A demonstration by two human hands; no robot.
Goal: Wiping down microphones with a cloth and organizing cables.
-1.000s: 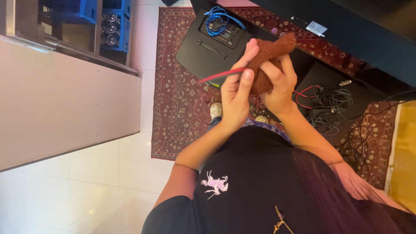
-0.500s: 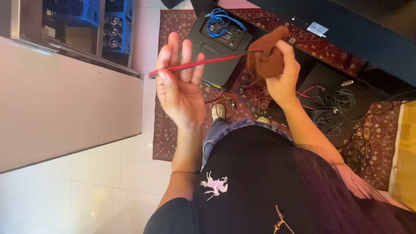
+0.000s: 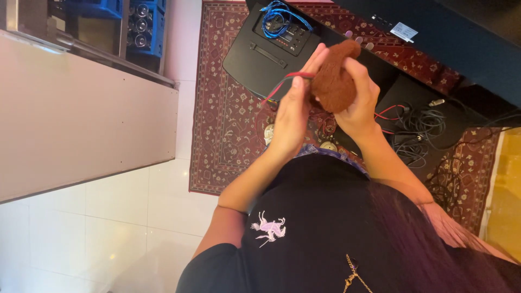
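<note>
My right hand (image 3: 362, 100) is closed around a fuzzy brown knitted piece (image 3: 332, 82), held up in front of my chest. My left hand (image 3: 294, 116) presses against the piece's left side and pinches a thin red needle (image 3: 283, 81) between thumb and fingers. The needle's tip goes into the brown piece, and its other end slants down to the left. Both forearms rise from my black shirt (image 3: 315, 228) at the bottom of the view.
Under the hands lies a dark red patterned rug (image 3: 217, 125). On it stand a black speaker box (image 3: 260, 54) with a coiled blue cable (image 3: 279, 16) and a tangle of black cables (image 3: 423, 127). A beige cabinet (image 3: 81, 119) stands to the left on white floor tiles (image 3: 135, 217).
My left hand, which had swung out to the left with the red needle, has come back against the brown piece. The right hand has kept hold of the piece.
</note>
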